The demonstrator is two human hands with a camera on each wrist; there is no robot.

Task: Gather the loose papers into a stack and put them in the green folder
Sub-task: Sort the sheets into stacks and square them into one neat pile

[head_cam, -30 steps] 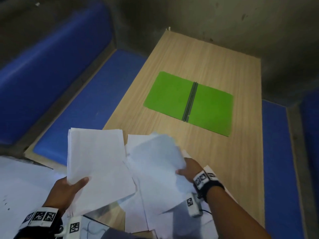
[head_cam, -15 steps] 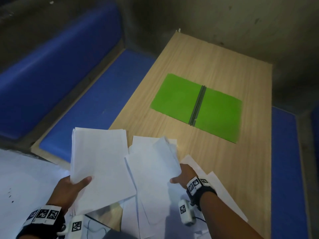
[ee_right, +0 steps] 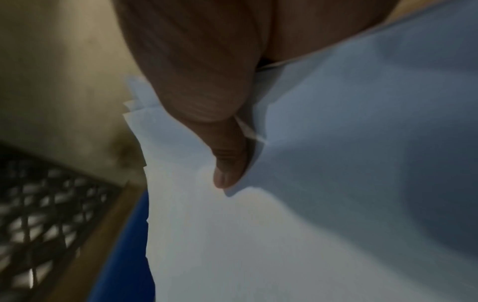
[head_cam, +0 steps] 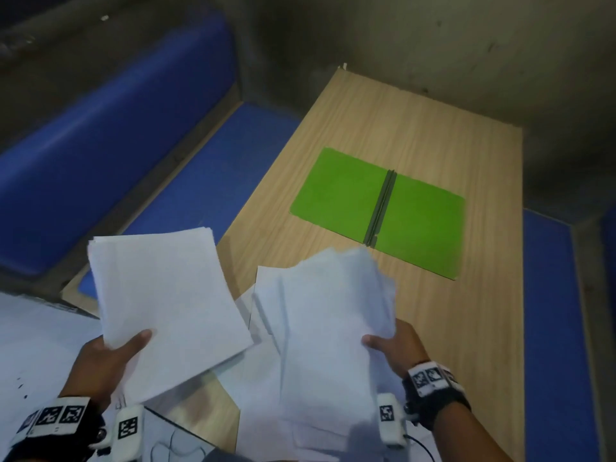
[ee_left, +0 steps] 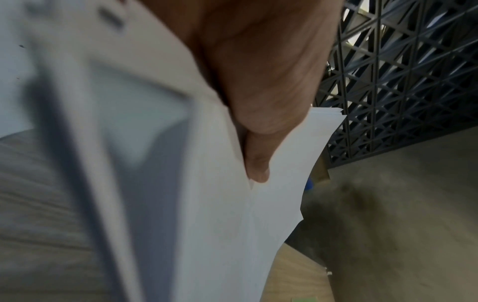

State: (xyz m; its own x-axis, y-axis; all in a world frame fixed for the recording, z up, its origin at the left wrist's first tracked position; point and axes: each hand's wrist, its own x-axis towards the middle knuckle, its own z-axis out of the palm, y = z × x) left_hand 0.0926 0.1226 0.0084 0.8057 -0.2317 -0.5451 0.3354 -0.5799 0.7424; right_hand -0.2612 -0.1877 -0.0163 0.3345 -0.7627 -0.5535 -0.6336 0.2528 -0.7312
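Blue padded benches point(head_cam: 110, 135) flank a light wooden table point(head_cam: 433, 328) running from the lower centre to the upper right of the head view. On it, right of centre, the green folder point(head_cam: 343, 191) lies open and flat, bare inside. At lower left the left hand point(head_cam: 106, 365) pinches a neat paper stack point(head_cam: 166, 305) by its near corner, thumb on top, fingers beneath. At lower centre the right hand point(head_cam: 396, 351) clamps a looser, uneven sheaf point(head_cam: 326, 328) the same way, its edges splayed. More loose sheets point(head_cam: 263, 278) lie on the table under both bundles.
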